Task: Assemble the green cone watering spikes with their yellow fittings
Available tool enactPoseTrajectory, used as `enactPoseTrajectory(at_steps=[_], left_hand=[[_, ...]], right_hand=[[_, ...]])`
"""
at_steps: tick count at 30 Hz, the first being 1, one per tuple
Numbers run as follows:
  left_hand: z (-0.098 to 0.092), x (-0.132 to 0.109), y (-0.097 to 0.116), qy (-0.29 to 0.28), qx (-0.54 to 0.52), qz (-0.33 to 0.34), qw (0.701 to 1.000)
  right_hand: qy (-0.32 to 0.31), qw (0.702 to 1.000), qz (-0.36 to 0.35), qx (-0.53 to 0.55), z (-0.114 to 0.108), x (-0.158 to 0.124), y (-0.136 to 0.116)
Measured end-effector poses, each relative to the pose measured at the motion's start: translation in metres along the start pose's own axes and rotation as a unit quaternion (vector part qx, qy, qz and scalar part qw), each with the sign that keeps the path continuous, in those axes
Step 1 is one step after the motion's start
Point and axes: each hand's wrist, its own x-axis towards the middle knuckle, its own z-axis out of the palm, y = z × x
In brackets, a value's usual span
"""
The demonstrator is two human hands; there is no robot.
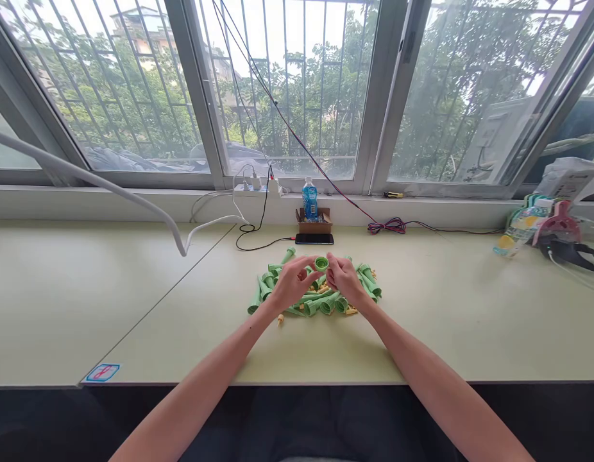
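Observation:
A pile of green cone-shaped plastic tubes (364, 277) lies on the pale green table (422, 321), with small yellow pieces (280, 318) scattered among them. My left hand (292, 282) is closed around one green tube (321, 263), holding it just above the pile with its round mouth facing me. My right hand (344, 277) meets it at the tube, fingers pinched together at the tube's side. Whether the right fingers hold a small piece is hidden.
Behind the pile lie a black phone (314, 239), a small cardboard box (314, 224) and a blue-labelled bottle (309, 199). Cables and a power strip (256, 186) run along the window sill. Bottles and bags (542, 224) sit far right. A white cable (133, 199) hangs at left.

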Motion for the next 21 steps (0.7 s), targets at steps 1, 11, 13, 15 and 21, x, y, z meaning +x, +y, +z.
enactPoseTrajectory(at_steps=[1,11,13,15,21], left_hand=[[0.0005,0.0002,0.0017,0.001,-0.010,-0.011,1.000],[-0.0037,0.0030,0.0081,-0.043,-0.199,-0.166,0.965],[-0.0038,0.0032,0.0082,-0.069,-0.231,-0.204,0.949],[-0.0037,0.0031,0.0083,-0.080,-0.244,-0.239,0.936],[-0.0044,0.0038,0.0088,-0.088,-0.254,-0.278,0.922]], right_hand=[[0.008,1.000,-0.002,-0.004,0.0004,0.0001,0.0001],[0.081,0.991,-0.051,-0.091,-0.0026,-0.0005,0.0008],[0.060,0.987,-0.069,-0.131,-0.0028,-0.0017,0.0015],[0.034,0.981,-0.088,-0.167,-0.0025,-0.0027,0.0027],[0.011,0.974,-0.113,-0.195,-0.0023,-0.0033,0.0040]])
